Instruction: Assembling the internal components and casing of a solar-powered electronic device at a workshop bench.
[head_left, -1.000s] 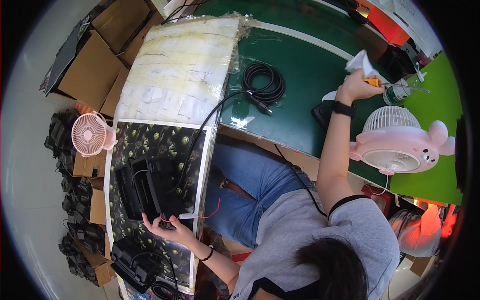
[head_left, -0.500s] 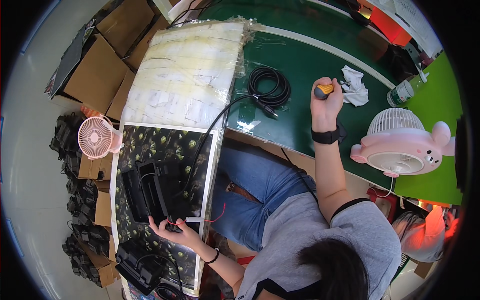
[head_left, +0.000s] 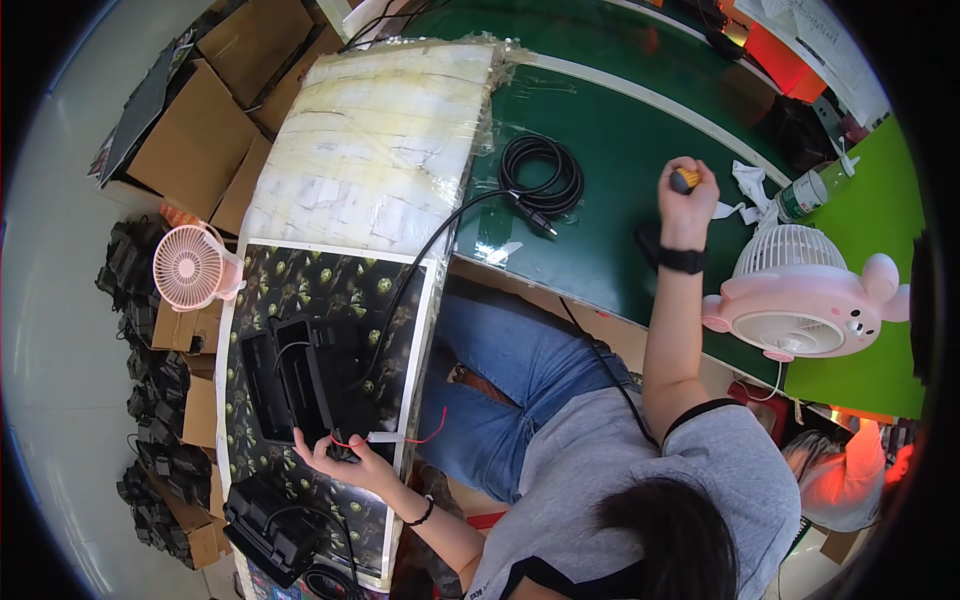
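On the dark patterned mat at the left lies an opened black plastic case [head_left: 318,375] with a hollow inside and a black cable running from it. My left hand [head_left: 345,466] grips the near end of this case, thumb and fingers curled about it. A thin red wire [head_left: 432,432] and a white connector piece [head_left: 384,437] stick out beside those fingers. Over the green table, my right hand [head_left: 688,212] is closed around a screwdriver [head_left: 684,180] with a yellow and grey handle; its shaft is hidden. A crumpled white cloth [head_left: 750,185] lies just right of that hand.
A coiled black cable [head_left: 541,175] rests on the green table [head_left: 610,140]. A pink animal-shaped fan [head_left: 800,300] and a bottle [head_left: 803,196] stand at right. Another black case [head_left: 270,530] lies near left, a small pink fan [head_left: 190,268] at the mat's edge, cardboard boxes [head_left: 190,140] beyond.
My right hand has moved to the right with the screwdriver, and the white cloth has shifted right towards the bottle. My left hand stays at the case.
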